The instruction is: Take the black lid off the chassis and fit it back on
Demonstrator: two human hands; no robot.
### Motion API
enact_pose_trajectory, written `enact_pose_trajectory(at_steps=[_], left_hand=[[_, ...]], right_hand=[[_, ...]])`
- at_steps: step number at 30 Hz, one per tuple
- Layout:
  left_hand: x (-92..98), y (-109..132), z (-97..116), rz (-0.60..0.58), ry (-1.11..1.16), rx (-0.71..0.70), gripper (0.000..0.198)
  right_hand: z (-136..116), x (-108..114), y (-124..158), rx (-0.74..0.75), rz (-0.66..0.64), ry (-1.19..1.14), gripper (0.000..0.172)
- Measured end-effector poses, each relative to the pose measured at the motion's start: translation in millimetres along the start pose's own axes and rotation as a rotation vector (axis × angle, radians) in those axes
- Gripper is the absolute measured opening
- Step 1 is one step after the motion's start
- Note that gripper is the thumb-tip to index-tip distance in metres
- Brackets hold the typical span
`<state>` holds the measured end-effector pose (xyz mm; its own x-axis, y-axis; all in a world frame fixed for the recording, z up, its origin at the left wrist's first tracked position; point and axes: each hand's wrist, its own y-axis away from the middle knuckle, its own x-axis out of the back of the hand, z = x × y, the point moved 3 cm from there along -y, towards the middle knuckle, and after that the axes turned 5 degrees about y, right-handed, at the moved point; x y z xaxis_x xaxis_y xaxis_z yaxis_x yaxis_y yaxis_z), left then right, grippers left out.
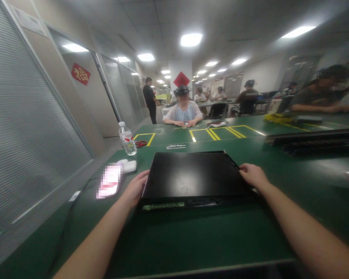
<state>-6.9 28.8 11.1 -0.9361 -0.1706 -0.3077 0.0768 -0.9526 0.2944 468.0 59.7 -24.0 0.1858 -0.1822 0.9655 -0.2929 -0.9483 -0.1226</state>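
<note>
A flat black display panel (pixel 192 174) is in front of me, low over the green table, its dark face up. A green circuit board strip (pixel 163 206) shows along its near edge. My left hand (pixel 138 188) is closed on the panel's left edge, the fingertips partly hidden. At the opposite side my right hand (pixel 253 175) grips the right edge near the far corner, with the thumb on top and the other fingers mostly out of sight. A thin dark frame strip (pixel 231 159) runs along that right side. Whether the panel touches the tabletop I cannot tell.
Left of the panel are a lit phone (pixel 109 180), a white case (pixel 129 166), a water bottle (pixel 127 139) and red-handled scissors (pixel 141 144). Small white pieces (pixel 176 147) lie beyond it. Long black strips (pixel 314 141) lie at right. Across the green table (pixel 209 228) sits a person (pixel 183 110).
</note>
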Motion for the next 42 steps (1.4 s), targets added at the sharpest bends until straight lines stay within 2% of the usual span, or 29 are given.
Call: enact_pose_trajectory(at_steps=[13,18,27,30,33,38,42], left_hand=[[-2.2,-1,1,-0.033,-0.008,-0.058,0.045],[0.9,-2,-1,-0.067,-0.048,-0.104,0.062],[-3.7,6,6,-0.158,-0.045,-0.163,0.072],[-5.4,7,6,-0.196,-0.026,-0.176,0.078],[-6.7,7,5,-0.222,0.001,-0.186,0.084],[-11.1,12,5,-0.220,0.028,-0.227,0.092],[-13.4,15,5,-0.210,0.054,-0.240,0.093]], right_hand=[[0,-3,-1,-0.006,0.048,-0.017,0.031],[-1,-3,0,-0.004,0.052,-0.033,0.032],[2,-6,-2,-0.007,0.030,-0.073,0.032],[3,-4,-1,-0.016,0.051,-0.099,0.042],[1,-2,0,-0.022,0.049,-0.145,0.049],[-3,1,-2,-0.031,0.022,-0.261,0.036],[-2,2,-5,-0.082,-0.002,-0.469,0.030]])
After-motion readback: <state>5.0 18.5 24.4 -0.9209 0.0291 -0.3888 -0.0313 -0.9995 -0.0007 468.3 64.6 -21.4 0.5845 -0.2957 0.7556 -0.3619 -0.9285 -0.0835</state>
